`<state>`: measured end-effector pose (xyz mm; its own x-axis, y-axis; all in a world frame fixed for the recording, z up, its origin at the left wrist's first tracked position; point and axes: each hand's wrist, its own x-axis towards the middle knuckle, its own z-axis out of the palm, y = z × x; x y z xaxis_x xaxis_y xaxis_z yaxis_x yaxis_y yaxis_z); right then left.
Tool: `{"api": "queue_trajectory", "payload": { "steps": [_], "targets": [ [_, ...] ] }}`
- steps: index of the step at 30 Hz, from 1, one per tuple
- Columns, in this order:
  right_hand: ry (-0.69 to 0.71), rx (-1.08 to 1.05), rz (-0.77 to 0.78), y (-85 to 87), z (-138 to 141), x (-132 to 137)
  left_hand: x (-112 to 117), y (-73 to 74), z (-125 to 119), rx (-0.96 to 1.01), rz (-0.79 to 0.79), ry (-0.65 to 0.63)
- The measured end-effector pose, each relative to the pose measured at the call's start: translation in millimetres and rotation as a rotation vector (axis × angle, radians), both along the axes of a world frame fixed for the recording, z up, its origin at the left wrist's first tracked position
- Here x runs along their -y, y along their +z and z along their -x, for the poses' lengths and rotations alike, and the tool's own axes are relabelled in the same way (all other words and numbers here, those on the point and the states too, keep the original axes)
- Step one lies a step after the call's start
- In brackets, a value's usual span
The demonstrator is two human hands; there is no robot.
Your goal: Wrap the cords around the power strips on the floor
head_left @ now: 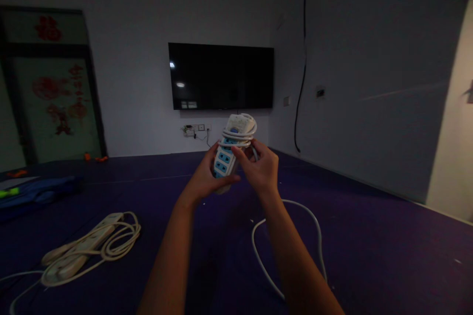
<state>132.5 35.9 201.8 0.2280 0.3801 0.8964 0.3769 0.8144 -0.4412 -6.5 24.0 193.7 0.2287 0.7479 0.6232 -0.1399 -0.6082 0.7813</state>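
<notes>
A dim room spreads out before us, with a black television [221,76] on the pale far wall [136,69] and a dark purple floor [377,246] below. To the left stands a door [55,103] with red decorations, and a black cable [305,59] hangs near the corner at right.

Above the floor, in the middle of our view, we hold a power strip [222,163] with blue sockets, tilted so that its far end leans to the right. Our left hand [204,176] grips its lower part, palm along the left side and thumb crossing the near end. The strip thus sits between our two hands, its wrapped end rising beyond the fingertips.

Our right hand [264,165] is just beside the strip's right side, fingers curled and pinching the white cord [239,137], which circles the upper end in several turns. A loose loop of white cord [320,229] lies on the floor around our right forearm. At lower left, well apart from both hands, we see a second strip [99,237] with its own cord coiled over and beside it.
</notes>
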Motion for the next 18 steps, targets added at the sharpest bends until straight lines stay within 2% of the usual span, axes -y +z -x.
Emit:
{"api": "queue_trajectory", "payload": {
  "steps": [3,5,10,14,18],
  "targets": [
    [-0.115,0.014,-0.008,0.4,2,4,-2,-3.0,-14,0.024,-0.076,0.116],
    [-0.143,0.035,-0.018,0.7,5,7,-3,-5.6,-25,0.045,-0.099,0.211],
    [-0.068,0.074,-0.028,0.9,10,6,-5,-9.6,-37,0.009,-0.141,0.46],
    [0.084,0.02,0.033,-0.2,5,3,-8,-8.8,-25,-0.002,-0.165,0.464],
    [0.156,-0.029,0.092,-2.1,-8,-4,-6,-3.6,-13,0.064,0.028,0.343]
  ]
}}
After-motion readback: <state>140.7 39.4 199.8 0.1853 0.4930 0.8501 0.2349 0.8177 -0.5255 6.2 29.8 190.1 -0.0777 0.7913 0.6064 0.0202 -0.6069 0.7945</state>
